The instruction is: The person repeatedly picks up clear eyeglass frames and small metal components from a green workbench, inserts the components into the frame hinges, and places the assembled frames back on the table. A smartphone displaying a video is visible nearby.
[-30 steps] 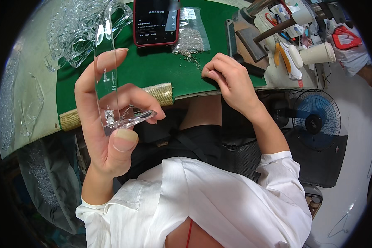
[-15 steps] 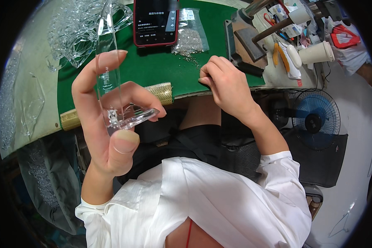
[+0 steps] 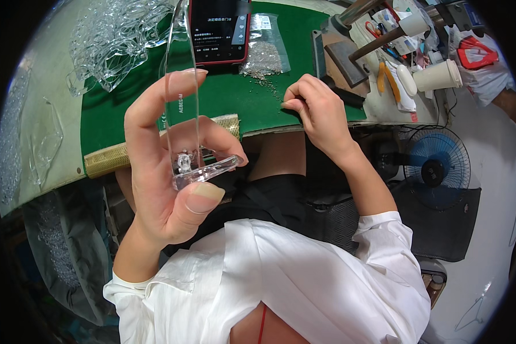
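Observation:
My left hand point(image 3: 150, 172) is raised over the table's near edge, its fingers curled round a pair of clear plastic safety glasses point(image 3: 183, 123). One long, flat arm of the glasses points upward. Near my thumb, a small hinge joins it to a shorter clear part lying across the fingers. On the green mat, my right hand point(image 3: 322, 112) pinches thumb and fingertips together at the end of a trail of tiny metal bits point(image 3: 264, 79). Whatever sits in that pinch is too small to make out. The bits trail from a clear bag point(image 3: 266, 54).
A red-cased phone point(image 3: 221, 40) lies behind my left hand. Clear plastic frames point(image 3: 117, 46) heap at the back left. A metal press point(image 3: 344, 57) stands right of the mat point(image 3: 112, 120), near a white cup point(image 3: 438, 75). A blue fan point(image 3: 436, 172) stands below, at the right.
My left hand has moved right with the glasses, turning them slightly. My right hand has shifted slightly right, its thumb and fingertips still pinched beside the metal bits.

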`<state>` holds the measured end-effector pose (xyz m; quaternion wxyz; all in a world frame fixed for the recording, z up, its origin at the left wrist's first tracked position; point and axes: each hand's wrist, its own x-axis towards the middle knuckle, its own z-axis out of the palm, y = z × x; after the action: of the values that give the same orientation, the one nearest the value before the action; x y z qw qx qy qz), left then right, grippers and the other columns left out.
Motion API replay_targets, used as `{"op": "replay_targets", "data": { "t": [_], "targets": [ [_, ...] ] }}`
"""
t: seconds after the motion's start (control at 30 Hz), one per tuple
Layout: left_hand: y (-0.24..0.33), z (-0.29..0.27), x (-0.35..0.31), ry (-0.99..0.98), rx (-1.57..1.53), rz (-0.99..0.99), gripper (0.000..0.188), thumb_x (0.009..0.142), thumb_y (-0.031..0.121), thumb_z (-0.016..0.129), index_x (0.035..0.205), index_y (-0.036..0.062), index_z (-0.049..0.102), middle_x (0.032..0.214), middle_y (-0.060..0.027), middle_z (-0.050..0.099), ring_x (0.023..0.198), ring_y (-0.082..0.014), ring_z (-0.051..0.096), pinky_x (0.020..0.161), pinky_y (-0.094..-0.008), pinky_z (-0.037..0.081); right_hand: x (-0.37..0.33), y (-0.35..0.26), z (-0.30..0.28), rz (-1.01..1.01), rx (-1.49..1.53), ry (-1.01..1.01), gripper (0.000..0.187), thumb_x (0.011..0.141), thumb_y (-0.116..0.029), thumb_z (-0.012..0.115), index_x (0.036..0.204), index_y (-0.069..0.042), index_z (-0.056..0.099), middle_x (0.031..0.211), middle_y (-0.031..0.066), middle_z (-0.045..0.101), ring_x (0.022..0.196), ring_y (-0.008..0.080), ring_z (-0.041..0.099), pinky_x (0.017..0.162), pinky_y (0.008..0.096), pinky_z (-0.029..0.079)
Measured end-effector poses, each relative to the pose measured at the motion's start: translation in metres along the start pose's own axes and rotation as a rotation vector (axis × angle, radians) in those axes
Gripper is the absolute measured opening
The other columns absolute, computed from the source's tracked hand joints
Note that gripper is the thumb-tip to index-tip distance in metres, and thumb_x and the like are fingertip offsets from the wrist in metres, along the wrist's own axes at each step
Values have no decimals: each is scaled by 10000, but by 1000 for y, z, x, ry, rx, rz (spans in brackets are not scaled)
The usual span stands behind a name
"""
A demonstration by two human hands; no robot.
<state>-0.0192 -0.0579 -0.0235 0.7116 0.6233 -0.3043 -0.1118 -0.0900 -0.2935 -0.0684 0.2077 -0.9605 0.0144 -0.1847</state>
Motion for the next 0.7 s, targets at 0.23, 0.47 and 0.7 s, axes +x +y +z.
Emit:
{"op": "replay_targets", "data": {
  "t": [0.23, 0.47, 0.7],
  "targets": [
    [-2, 2, 1, -51, -3, 19, 947, 799, 702, 519, 1365, 3, 223, 755, -122, 637, 636, -135, 626, 476, -156, 401, 3, 0, 0, -101, -111, -49, 110, 810, -121, 637, 808, -47, 555, 804, 72, 545, 766, 263, 562, 641, 378, 454],
    [-8, 13, 11, -272, -118, 112, 872, 843, 506, 607, 1384, -23, 172, 903, -156, 598, 695, -170, 608, 602, -250, 472, 12, 4, -14, -45, 141, -93, 102, 853, -93, 565, 826, -8, 515, 810, 107, 530, 735, 276, 545, 639, 350, 438],
    [-8, 40, 22, -511, 60, 179, 799, 877, 394, 616, 1392, -34, 179, 1008, -185, 595, 751, -237, 638, 683, -300, 489, 27, -64, -73, -592, 291, 235, 170, 665, -67, 680, 768, -30, 549, 749, 87, 527, 620, 208, 490, 515, 292, 400]
  ]
}}
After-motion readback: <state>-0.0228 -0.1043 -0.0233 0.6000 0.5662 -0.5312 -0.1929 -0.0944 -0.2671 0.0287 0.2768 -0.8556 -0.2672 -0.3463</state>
